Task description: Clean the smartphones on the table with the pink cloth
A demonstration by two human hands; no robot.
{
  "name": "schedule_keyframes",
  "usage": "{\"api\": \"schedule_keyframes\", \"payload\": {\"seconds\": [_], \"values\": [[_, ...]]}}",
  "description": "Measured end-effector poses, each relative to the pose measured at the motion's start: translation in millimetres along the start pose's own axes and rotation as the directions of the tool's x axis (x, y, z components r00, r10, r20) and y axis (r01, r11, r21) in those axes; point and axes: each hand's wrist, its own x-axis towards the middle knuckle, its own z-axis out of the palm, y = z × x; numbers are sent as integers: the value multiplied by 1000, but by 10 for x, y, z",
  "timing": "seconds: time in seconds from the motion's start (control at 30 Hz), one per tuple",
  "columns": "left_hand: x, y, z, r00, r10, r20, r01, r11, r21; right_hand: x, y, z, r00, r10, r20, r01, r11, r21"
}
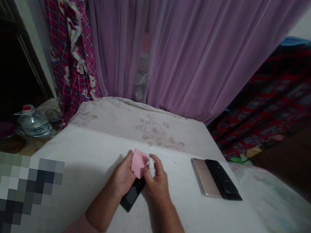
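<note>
Head cam: what's in the hands?

Both low & close together, over a white-covered surface point(214, 228). L hand point(123, 172) is curled round a black phone point(132, 194), lower end sticking out past the palm. Pink cloth point(139, 163) is bunched at its fingers, top edge standing up btwn the hands.

R hand?

R hand point(157, 179) is nearly closed, fingers wrapped round a small white bottle point(151, 167). Only top part shows. Bottle's right by the cloth; can't tell if touching.

Phone on the surface?

Can't tell, hands & shadow hide that.

What's nearby?

Gold phone point(204, 178) & second black phone point(221, 177) lie side by side, right of the hands, edges touching or overlapping. Floral pillow point(153, 130) sits beyond. Far L, off the edge: plastic jug point(33, 122) w/ red cap. Behind: purple curtain point(190, 43), w/ checked cartoon-print drape point(72, 48) on its L.
</note>
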Motion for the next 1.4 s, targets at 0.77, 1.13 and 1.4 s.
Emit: {"api": "schedule_keyframes", "payload": {"seconds": [0.77, 1.13, 1.4], "values": [[23, 6, -58, 995, -43, 92, 41, 999, 23, 35, -70, -91, 995, -99, 21, 100, 994, -51], [18, 13, -44, 995, -56, 79, 57, 998, -19, 91, 61, -191, 992, -85, -98, 63, 976, -210], [21, 65, -56, 999, -46, 0, 46, 997, -59, 231, 366, -706, 841, -209, -500, 13, 930, -367]]}}
